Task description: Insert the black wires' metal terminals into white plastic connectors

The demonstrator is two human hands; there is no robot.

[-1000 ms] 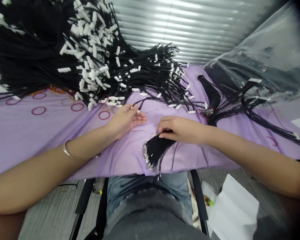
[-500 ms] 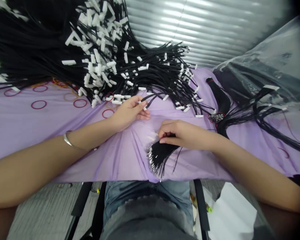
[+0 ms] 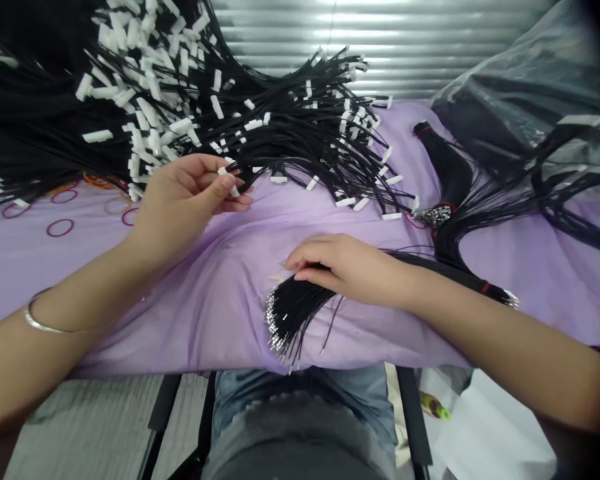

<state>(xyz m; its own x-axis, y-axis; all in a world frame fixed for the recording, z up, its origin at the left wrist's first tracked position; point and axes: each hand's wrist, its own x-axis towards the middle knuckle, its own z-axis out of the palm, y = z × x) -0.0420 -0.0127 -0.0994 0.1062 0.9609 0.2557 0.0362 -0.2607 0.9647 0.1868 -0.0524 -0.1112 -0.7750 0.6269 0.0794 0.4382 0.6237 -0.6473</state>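
My left hand (image 3: 185, 197) is closed in a pinch on black cables with white connectors (image 3: 229, 181) at their ends, in front of the large cable pile. How many cables it holds I cannot tell. Beneath my right hand (image 3: 345, 270), a bundle of thin black wires (image 3: 297, 307) lies near the table's front edge, its silvery tips fanned to the left. The thumb and curled fingers of that hand close round the bundle. Past my right forearm, a red band (image 3: 486, 287) circles black wire ending in more silvery tips.
A big heap of black cables (image 3: 280, 130) with white ends covers the back left. Red rubber bands (image 3: 60, 228) lie on the purple cloth (image 3: 240, 280). Banded black cable bundles (image 3: 445, 160) are at the right, beside a clear plastic bag (image 3: 520, 73). Metal slats (image 3: 290, 33) stand behind.
My left hand has moved left and a little toward the back, holding white-ended cables. My right hand keeps its hold on the wire bundle; the view has shifted slightly.
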